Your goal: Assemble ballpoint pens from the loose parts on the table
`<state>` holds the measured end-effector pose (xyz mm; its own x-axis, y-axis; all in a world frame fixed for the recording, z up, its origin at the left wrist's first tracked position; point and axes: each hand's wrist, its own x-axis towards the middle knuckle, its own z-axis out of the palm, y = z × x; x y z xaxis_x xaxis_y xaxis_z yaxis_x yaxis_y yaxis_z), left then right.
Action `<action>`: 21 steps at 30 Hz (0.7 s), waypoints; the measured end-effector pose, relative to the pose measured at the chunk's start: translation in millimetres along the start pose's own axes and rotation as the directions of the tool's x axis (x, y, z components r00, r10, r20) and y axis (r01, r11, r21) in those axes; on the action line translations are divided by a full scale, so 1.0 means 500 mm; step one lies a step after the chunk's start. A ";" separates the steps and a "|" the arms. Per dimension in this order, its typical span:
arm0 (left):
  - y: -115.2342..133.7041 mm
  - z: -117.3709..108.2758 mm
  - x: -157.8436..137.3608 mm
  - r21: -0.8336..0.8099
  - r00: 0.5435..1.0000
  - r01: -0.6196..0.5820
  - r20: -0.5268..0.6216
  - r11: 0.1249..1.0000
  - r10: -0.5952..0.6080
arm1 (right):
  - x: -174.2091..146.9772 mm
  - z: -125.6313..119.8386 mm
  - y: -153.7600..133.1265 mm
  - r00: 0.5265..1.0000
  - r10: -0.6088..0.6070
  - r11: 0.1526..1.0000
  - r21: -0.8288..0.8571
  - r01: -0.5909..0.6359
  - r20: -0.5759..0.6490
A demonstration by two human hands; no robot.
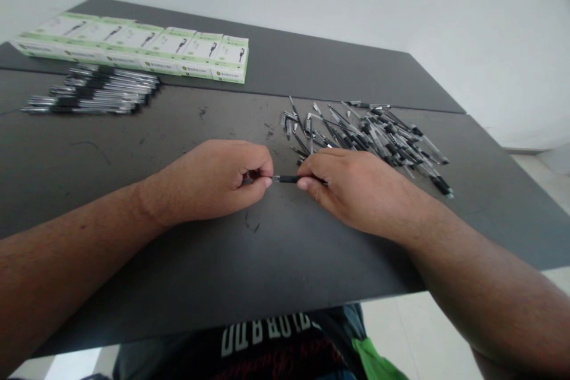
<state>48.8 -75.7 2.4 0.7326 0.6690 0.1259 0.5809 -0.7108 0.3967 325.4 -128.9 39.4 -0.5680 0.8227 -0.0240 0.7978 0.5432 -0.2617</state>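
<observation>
Between my two hands a pen [288, 179] with a black grip lies level, just above the dark table. My left hand [222, 178] pinches its clear left end between thumb and forefinger. On the black grip's right side, my right hand [351, 184] is closed, and its fingers hide that end of the pen. Beyond my right hand spreads a loose heap of pen parts [378, 136], clear barrels, black grips and thin refills among them. Some of the parts lie right against the back of the right hand.
Several pens [98, 92] lie side by side at the left. Behind them, a row of white and green boxes [178, 47] stands along the far table panel. The grey table [276, 267] has a front edge close to my body and a seam across its back.
</observation>
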 end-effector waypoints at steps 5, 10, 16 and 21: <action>0.001 0.000 0.002 0.015 1.000 0.005 0.016 1.000 -0.005 | 0.001 -0.002 -0.002 1.000 0.022 0.999 -0.023 -0.022 -0.004; 0.000 0.000 0.003 0.013 1.000 0.019 0.019 1.000 -0.019 | 0.002 0.000 -0.002 1.000 0.002 1.000 -0.009 -0.002 -0.002; 0.003 -0.002 0.002 -0.001 1.000 0.008 0.021 1.000 -0.008 | 0.002 -0.002 -0.004 1.000 0.019 0.999 -0.033 -0.019 0.004; 0.003 -0.001 0.002 -0.005 1.000 0.011 0.019 1.000 -0.010 | 0.003 -0.001 -0.004 1.000 0.012 1.000 -0.007 -0.012 0.024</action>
<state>50.3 -75.9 3.6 0.7329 0.6722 0.1047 0.5869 -0.7026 0.4023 323.1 -128.7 40.2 -0.5632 0.8248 -0.0504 0.8058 0.5347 -0.2544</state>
